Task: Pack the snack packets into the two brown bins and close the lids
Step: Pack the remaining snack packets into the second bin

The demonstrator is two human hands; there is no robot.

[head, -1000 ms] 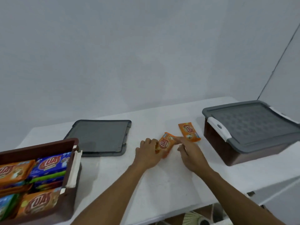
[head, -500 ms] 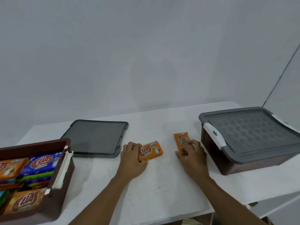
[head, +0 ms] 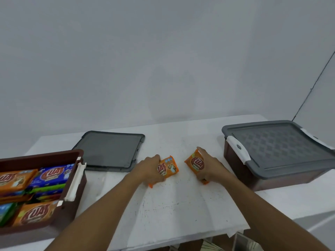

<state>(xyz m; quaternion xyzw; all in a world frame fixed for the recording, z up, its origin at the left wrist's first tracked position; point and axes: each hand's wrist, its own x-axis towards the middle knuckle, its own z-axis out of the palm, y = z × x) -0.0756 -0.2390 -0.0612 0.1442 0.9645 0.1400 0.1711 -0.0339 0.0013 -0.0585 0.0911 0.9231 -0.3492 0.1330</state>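
Two orange snack packets are at the middle of the white table [head: 181, 205]. My left hand [head: 148, 169] grips the left packet [head: 169, 169], and my right hand [head: 211, 166] grips the right packet [head: 196, 163], tilted up off the table. An open brown bin [head: 72, 201] at the left edge holds several orange, blue and green packets. Its grey lid [head: 108, 151] lies flat on the table behind it. A second brown bin [head: 237, 165] stands at the right with its grey lid [head: 279, 147] on and white latches at both ends.
A plain grey wall rises behind the table. The table's front edge runs just below my forearms, with shelving and some objects visible beneath it at the lower right.
Both hands have closed round their packets and lifted them; the right packet now tilts up in my right hand. The two packets have drawn apart from where they lay together.
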